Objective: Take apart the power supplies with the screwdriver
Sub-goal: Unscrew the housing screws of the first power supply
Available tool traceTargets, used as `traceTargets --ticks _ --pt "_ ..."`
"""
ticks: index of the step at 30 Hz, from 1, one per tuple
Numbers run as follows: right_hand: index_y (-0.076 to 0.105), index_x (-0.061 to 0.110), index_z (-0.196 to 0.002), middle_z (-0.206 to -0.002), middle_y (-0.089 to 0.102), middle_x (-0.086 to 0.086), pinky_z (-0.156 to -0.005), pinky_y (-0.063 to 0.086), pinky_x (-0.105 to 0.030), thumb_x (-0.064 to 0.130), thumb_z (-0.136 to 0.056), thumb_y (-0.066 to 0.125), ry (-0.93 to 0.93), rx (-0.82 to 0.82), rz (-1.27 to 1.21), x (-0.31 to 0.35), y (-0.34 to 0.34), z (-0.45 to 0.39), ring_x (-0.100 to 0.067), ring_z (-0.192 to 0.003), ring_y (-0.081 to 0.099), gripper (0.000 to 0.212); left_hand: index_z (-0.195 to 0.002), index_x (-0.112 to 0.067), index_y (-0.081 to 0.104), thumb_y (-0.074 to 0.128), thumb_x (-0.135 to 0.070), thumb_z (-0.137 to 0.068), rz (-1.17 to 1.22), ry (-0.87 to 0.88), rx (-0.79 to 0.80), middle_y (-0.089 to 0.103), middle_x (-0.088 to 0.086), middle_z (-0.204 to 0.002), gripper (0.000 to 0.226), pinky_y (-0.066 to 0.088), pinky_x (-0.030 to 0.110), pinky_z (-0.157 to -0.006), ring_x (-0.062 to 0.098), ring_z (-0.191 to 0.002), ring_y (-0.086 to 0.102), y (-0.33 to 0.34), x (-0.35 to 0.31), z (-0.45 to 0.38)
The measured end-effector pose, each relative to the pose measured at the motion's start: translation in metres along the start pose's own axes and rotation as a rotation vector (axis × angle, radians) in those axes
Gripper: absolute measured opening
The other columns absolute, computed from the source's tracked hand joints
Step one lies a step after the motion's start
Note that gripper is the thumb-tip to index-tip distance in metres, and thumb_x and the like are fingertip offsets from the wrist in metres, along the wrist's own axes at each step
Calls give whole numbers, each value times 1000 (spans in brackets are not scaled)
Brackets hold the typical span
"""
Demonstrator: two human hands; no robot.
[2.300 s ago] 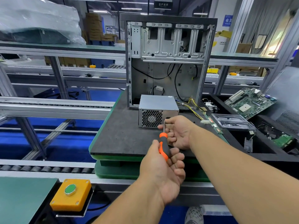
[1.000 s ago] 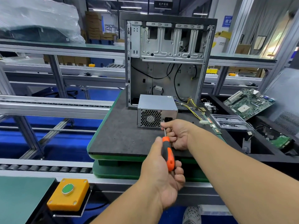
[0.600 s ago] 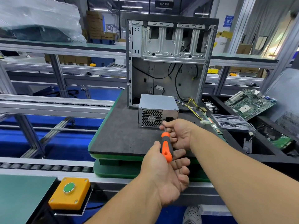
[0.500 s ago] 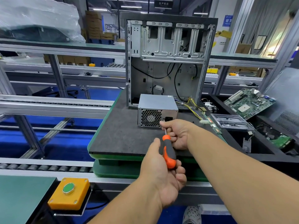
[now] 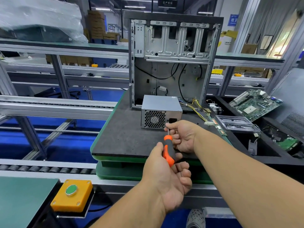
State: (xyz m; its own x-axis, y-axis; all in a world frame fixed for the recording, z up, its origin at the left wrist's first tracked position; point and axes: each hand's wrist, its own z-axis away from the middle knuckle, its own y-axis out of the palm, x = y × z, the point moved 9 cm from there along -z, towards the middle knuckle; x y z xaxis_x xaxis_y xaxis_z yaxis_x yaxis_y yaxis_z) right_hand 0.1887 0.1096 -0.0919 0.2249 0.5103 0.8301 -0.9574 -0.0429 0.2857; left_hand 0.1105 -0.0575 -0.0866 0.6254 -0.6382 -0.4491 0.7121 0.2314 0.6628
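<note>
This is a factory room with metal roller tracks and a dark desk (image 5: 125, 137) in the middle. Nearest, at about 7 o'clock, sits a yellow box with a green button (image 5: 71, 195). Next comes the left hand (image 5: 166, 181), low in the middle. Its thumb and curled fingers (image 5: 184, 175) loosely hold the orange and black handle of the screwdriver (image 5: 168, 152). A bit farther, the right hand (image 5: 182, 137) pinches the thin metal shaft near the tip. The tip looks to be on the front bottom corner of the grey power supply (image 5: 160, 112), which sits on the desk at about 12 o'clock. Behind it stands an open computer case (image 5: 172, 55). A green motherboard (image 5: 254, 105) lies at 2 o'clock.

The left hand's hold looks loose, so the tip could slip off the screw. Then it might poke the right fingers or spoil the screw head. Nothing holds the box, so a hard push could slide it back.
</note>
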Motion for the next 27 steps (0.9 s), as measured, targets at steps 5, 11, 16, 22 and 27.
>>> traceTargets --ticks 5,11,16,22,27 --pt "53 11 -83 -50 33 7 -28 19 -17 21 -106 55 -8 -22 12 0 -1 -2 -3 -33 22 26 -91 -6 56 66 -48 -95 2 40 -43 50 8 -62 43 27 17 -37 15 -45 42 -1 -2 1" --pt "58 6 -89 -56 39 3 -30 20 -20 39 -100 56 7 -18 -30 1 -2 7 -7 -39 24 35 -88 -14 51 62 -37 -97 -42 74 -42 47 4 -60 27 19 17 -36 13 -44 36 -7 -1 6" --pt "62 8 -96 -55 33 5 -30 15 -19 43 -106 47 -72 -72 -184 10 -12 9 -7 -36 19 40 -90 -15 51 61 -36 -97 -121 95 -25 46 4 -62 24 17 17 -39 14 -44 34 -12 0 6" --pt "57 11 -84 -54 37 5 -32 15 -17 28 -112 45 -278 -264 -57 59 -69 24 -5 -35 21 34 -99 -17 53 61 -36 -94 -219 126 82 46 3 -61 22 16 18 -39 14 -43 32 -3 -4 -1" --pt "61 12 -86 -60 50 0 -35 30 -17 20 -107 51 -210 -467 707 102 -116 48 -7 -41 37 25 -100 -16 53 61 -36 -96 -272 203 148 46 3 -62 22 17 20 -37 14 -43 32 5 -18 -8"
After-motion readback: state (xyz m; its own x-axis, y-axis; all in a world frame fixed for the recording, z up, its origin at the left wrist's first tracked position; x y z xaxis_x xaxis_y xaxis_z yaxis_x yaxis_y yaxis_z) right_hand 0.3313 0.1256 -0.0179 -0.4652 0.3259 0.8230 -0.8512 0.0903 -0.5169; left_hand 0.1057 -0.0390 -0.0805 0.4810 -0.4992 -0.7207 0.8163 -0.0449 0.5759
